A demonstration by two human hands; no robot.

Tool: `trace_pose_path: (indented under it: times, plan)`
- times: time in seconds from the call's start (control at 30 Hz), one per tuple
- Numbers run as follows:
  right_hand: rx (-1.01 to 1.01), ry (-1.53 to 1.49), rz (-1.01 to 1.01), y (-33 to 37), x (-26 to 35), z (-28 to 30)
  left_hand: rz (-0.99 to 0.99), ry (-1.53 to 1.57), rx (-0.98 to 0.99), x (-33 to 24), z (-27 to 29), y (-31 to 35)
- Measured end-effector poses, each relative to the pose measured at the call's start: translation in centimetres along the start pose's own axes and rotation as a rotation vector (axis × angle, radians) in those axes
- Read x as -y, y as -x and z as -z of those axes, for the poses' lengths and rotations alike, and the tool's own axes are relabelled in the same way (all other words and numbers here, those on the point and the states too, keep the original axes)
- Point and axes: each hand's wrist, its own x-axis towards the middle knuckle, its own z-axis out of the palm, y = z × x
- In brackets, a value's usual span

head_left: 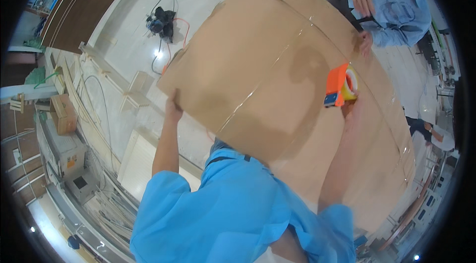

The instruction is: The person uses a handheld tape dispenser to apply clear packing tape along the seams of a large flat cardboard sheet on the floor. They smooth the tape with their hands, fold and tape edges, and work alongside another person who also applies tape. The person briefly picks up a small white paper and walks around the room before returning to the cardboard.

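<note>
A large brown cardboard sheet point(267, 59) spreads in front of me, with strips of clear shiny tape running along its seams. My left hand point(173, 107) grips its left edge near the corner, fingers partly hidden by the cardboard. Over the right part of the sheet, my right hand point(350, 106) holds an orange tape dispenser point(336, 83) loaded with a yellowish roll of tape. The dispenser's dark blue front end points left, and its shadow falls on the cardboard. Whether it touches the cardboard I cannot tell.
A co-worker in a light blue shirt point(396, 12) is at the far right edge of the cardboard, one hand by it. A dark power tool point(161, 21) with cables lies on the floor at far left. Wooden strips, a cardboard box point(63, 114) and machines stand left. Another person point(439, 136) is farther right.
</note>
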Motion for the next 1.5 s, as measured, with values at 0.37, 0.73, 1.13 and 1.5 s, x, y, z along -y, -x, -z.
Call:
trace_pose_path:
  times: [0.37, 0.73, 1.13, 1.5]
  plan:
    - [-0.105, 0.661, 0.066, 16.4, -10.5, 11.1, 0.043, -0.071, 0.053, 3.0, 0.0, 0.0]
    - [0.332, 1.784, 0.615, 26.3, -24.8, -13.4, 0.138, 0.255, 0.342, 3.7, 3.8, 0.7]
    - [0.996, 2.335, 0.678, 25.6, -46.8, -31.8, 0.245, 0.138, 0.36, 0.1, 5.1, -0.4]
    - [1.058, 2.289, 0.62, 24.4, -47.8, -30.9, 0.298, 0.111, 0.321, 0.4, 4.7, -1.9]
